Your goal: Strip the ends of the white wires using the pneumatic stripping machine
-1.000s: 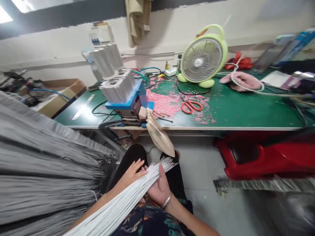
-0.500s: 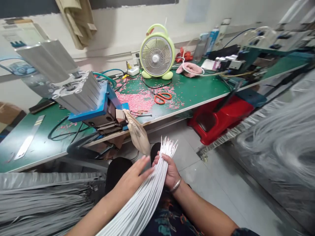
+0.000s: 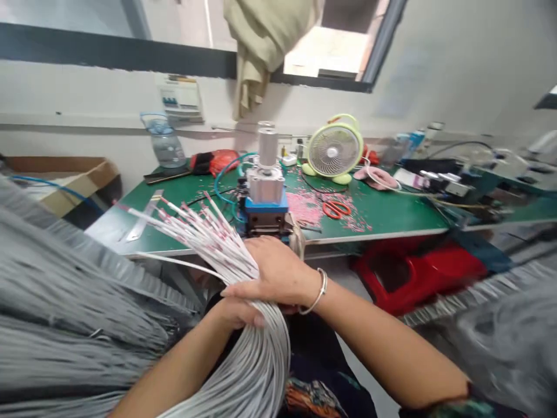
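A thick bundle of white wires [image 3: 261, 348] runs up from my lap, its cut ends tinged pink and fanned out to the upper left. My right hand [image 3: 278, 273] wraps over the top of the bundle, a silver bangle at its wrist. Just below it, my left hand [image 3: 239, 313] grips the same bundle from underneath, its thumb laid across the wires. One wire strays out to the left, apart from the others. Beyond the hands, a pneumatic press with a blue plate [image 3: 266, 200] stands at the bench edge.
On the green bench [image 3: 391, 215] lie orange scissors [image 3: 336, 209], pink scraps [image 3: 304, 208], a green fan [image 3: 333, 151] and a steel ruler [image 3: 145, 216]. More grey wires [image 3: 65, 313] hang at the left. A red stool [image 3: 418, 267] sits under the bench, right.
The view has swung left. The bundle's ends now point to the upper left instead of upward. My left hand, open beside the bundle before, has closed on it; my right hand now grips from above.
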Tool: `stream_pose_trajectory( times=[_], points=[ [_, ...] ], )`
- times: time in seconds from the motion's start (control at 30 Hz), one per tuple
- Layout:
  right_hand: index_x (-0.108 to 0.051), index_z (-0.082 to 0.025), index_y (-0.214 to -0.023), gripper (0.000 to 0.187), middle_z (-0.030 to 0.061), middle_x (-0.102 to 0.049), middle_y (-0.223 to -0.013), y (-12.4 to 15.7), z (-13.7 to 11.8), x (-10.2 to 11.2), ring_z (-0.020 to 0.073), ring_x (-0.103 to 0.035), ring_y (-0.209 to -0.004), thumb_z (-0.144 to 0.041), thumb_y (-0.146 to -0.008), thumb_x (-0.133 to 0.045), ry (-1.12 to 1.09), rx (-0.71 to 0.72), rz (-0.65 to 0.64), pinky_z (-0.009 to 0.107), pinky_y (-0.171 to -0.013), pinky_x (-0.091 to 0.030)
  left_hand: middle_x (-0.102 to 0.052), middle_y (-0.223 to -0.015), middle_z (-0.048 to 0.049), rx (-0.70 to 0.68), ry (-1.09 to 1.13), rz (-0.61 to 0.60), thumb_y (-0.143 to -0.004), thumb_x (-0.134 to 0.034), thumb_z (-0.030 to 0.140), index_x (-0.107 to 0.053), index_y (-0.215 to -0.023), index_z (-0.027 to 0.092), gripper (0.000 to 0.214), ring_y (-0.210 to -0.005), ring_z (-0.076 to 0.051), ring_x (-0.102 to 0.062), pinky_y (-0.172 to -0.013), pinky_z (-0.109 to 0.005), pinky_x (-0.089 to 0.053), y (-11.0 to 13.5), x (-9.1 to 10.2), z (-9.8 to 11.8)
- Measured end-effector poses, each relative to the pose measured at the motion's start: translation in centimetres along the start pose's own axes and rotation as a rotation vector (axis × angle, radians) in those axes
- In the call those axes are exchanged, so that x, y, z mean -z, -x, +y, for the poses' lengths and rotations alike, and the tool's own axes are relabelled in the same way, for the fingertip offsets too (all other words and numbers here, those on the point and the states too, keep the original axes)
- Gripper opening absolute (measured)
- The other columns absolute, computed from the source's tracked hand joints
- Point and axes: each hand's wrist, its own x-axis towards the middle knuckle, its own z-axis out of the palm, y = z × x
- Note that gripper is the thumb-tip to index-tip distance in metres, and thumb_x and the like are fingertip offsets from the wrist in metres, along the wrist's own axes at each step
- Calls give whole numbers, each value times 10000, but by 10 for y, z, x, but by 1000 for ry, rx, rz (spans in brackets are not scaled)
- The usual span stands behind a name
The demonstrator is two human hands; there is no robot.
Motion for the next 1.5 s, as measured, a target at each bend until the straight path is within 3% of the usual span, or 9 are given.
stream_pose_trajectory(
  times=[0.1,0.2,0.37,0.57,0.67,0.77,0.93,1.27,1.5],
  points=[
    [-577,-152,-902,465,77,-596,-883,-26,-10,5,215,-544,-874,-562,-690,-524,227,2,68,329,-783,-378,-597,-592,-38,-93,134,37,-353,-755,369,-630,-636,142,383,-629,-239,-582,-663,-395,-451,5,12,2],
    [-566,-165,-993,367,71,-598,-943,-21,7,-5,178,-544,-865,-451,-803,-435,84,-65,169,294,-766,-389,-564,-611,20,-189,244,194,-497,-711,257,-574,-773,177,318,-589,-143,-555,-667,-314,-445,13,35,-1],
    [-598,-142,-821,250,19,-555,-668,12,57,-71,110,-476,-598,-362,-794,-481,-278,-261,43,219,-548,-371,-583,-631,35,-163,361,488,-603,-669,162,-509,-869,174,311,-565,-111,-562,-594,-255,-435,17,69,-12],
    [-501,-164,-731,165,-25,-444,-585,32,66,-126,89,-395,-520,-310,-710,-575,-264,-308,111,207,-488,-330,-632,-993,-95,-92,426,375,-566,-656,183,-575,-883,159,328,-936,-259,-576,-814,-403,-426,29,72,-19],
    [-459,-176,-689,129,-13,-448,-597,41,58,-122,104,-409,-539,-261,-702,-555,-224,-188,160,228,-512,-346,-629,-1020,-94,-160,337,245,-574,-642,162,-606,-932,165,359,-993,-287,-545,-889,-437,-372,42,61,-16],
    [-458,-180,-693,101,3,-457,-634,49,55,-113,120,-424,-584,-237,-699,-541,-224,-82,202,247,-557,-366,-651,-892,-70,-216,164,338,-567,-670,166,-631,-875,160,311,-895,-261,-579,-832,-396,-413,46,52,-14],
    [-538,-158,-756,133,9,-474,-661,45,64,-102,98,-426,-582,-278,-783,-489,-354,-243,145,223,-546,-372,-601,-651,-7,-180,38,584,-571,-696,218,-607,-723,143,191,-602,-144,-555,-614,-276,-432,31,57,-18],
    [-484,-115,-1066,444,4,-522,-672,7,83,-89,71,-470,-462,-379,-721,-571,-821,-479,180,165,-341,-371,-599,-675,-17,-212,-169,576,-561,-691,218,-603,-709,146,187,-645,-155,-533,-665,-287,-418,26,41,-22],
    [-595,-92,-891,288,-20,-519,-554,-13,84,-81,34,-425,-392,-302,-694,-605,-953,-463,333,147,-359,-364,-600,-589,-45,-162,-291,657,-475,-724,188,-627,-611,135,175,-573,-186,-534,-614,-332,-437,32,48,-49]
  ],
)
